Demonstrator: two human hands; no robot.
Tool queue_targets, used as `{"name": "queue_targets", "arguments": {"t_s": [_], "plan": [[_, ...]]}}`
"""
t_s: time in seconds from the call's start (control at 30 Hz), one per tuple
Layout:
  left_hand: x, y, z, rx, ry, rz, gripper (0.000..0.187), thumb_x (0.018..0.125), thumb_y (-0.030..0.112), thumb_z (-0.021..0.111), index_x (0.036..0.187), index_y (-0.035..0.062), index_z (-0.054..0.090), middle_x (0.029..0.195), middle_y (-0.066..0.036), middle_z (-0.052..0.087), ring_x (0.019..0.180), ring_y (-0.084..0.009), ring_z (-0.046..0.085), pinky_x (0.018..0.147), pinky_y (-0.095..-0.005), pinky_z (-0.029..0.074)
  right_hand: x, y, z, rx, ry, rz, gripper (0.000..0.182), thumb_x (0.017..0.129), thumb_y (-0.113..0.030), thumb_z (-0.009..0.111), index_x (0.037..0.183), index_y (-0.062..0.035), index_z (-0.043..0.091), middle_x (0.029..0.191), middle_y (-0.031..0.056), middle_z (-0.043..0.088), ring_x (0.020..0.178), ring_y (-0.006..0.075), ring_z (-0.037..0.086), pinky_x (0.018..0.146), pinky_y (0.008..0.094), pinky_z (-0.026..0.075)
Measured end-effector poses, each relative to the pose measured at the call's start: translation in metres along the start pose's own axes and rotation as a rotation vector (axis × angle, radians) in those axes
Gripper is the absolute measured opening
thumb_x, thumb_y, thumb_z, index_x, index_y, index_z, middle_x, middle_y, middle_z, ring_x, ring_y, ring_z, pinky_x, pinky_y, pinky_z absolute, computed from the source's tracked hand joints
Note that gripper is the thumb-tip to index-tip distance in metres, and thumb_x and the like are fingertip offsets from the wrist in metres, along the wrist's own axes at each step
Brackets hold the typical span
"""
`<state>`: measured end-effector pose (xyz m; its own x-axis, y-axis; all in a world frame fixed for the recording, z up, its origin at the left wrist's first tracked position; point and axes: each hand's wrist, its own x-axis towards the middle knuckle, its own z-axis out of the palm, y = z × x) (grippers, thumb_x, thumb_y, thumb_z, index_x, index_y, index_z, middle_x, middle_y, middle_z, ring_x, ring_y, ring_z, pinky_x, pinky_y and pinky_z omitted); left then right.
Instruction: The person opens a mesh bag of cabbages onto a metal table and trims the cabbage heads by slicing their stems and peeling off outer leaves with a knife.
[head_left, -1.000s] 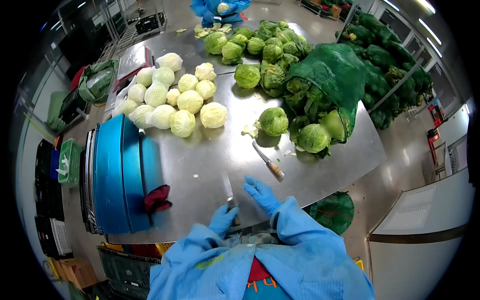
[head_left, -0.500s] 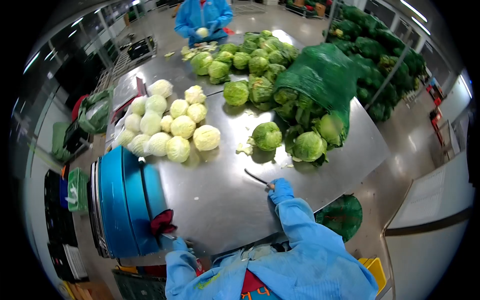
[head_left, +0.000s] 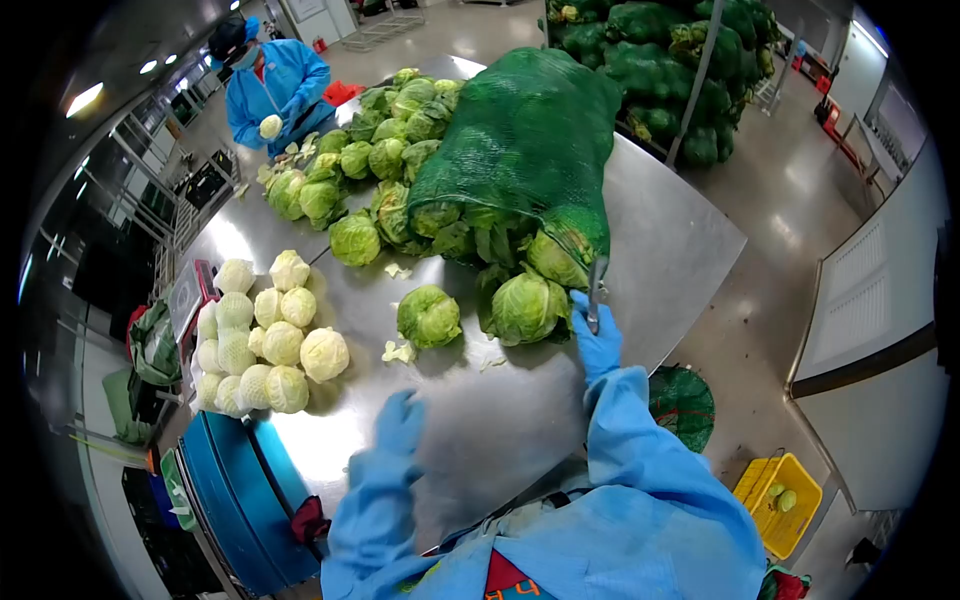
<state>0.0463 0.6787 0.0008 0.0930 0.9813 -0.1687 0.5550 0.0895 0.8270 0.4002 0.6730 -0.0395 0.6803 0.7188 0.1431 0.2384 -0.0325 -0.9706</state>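
My right hand (head_left: 598, 345), in a blue glove, is wrapped round a knife (head_left: 596, 295) with its blade pointing up and away, at the mouth of a green mesh sack (head_left: 530, 130). Just left of the knife lies a green cabbage (head_left: 527, 308), with another cabbage (head_left: 562, 258) partly under the mesh. My left hand (head_left: 400, 422), gloved too and slightly blurred, hovers over the bare steel with fingers stretched out and nothing seen in them. Beyond it sits a single green cabbage (head_left: 429, 316) with leaf scraps beside it.
Trimmed pale cabbages (head_left: 283, 343), some in white net sleeves, are grouped on the left of the steel table (head_left: 470, 440). Blue bins (head_left: 235, 500) and a maroon cloth (head_left: 310, 521) stand near the left edge. Across the table a co-worker (head_left: 275, 85) holds a pale cabbage.
My right hand has carried the knife forward to the sack's mouth, and the blade now points upward. My left hand has moved from beside the maroon cloth over the table. The view has turned right.
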Motion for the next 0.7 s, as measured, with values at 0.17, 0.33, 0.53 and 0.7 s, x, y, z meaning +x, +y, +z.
{"name": "queue_targets", "arguments": {"t_s": [0.17, 0.33, 0.53, 0.7], "plan": [[0.106, 0.096, 0.168, 0.456, -0.045, 0.48, 0.109, 0.055, 0.042, 0.088, 0.142, 0.0091, 0.032, 0.134, -0.022, 0.041, 0.123, -0.0375, 0.042, 0.109, -0.0436, 0.032, 0.019, 0.031, 0.035, 0.147, -0.19, 0.033, 0.046, 0.084, -0.022, 0.071, 0.128, -0.0166, 0.058, 0.121, 0.01, 0.06, 0.106, 0.0203, 0.059, 0.093, 0.0288, 0.045], [0.133, 0.068, 0.188, 0.231, -0.057, 0.453, 0.113, 0.046, 0.039, 0.089, 0.139, 0.0085, 0.032, 0.138, -0.021, 0.035, 0.122, -0.0366, 0.042, 0.107, -0.0437, 0.035, 0.003, 0.028, 0.032, -0.006, -0.331, 0.038, 0.049, 0.084, -0.027, 0.07, 0.129, -0.015, 0.057, 0.135, 0.0189, 0.042, 0.124, 0.034, 0.045, 0.103, 0.0361, 0.037], [0.044, 0.02, 0.125, -0.633, -0.471, 0.006, 0.088, 0.062, 0.018, 0.086, 0.135, 0.002, 0.039, 0.128, -0.013, 0.051, 0.12, -0.024, 0.05, 0.104, -0.0388, 0.039, -0.063, -0.007, 0.007, 0.01, -0.62, 0.038, 0.053, 0.084, -0.025, 0.07, 0.132, -0.0095, 0.052, 0.116, 0.0139, 0.052, 0.108, 0.0235, 0.051, 0.094, 0.0346, 0.042], [0.008, 0.002, 0.088, -0.514, -0.419, -0.192, 0.078, 0.074, 0.031, 0.078, 0.136, 0.0029, 0.04, 0.129, -0.013, 0.049, 0.121, -0.0266, 0.047, 0.106, -0.039, 0.036, -0.088, -0.002, 0.013, 0.027, -0.824, 0.378, 0.056, 0.087, -0.026, 0.068, 0.137, -0.0111, 0.047, 0.113, 0.0096, 0.061, 0.1, 0.0132, 0.057, 0.091, 0.0297, 0.044]]}}
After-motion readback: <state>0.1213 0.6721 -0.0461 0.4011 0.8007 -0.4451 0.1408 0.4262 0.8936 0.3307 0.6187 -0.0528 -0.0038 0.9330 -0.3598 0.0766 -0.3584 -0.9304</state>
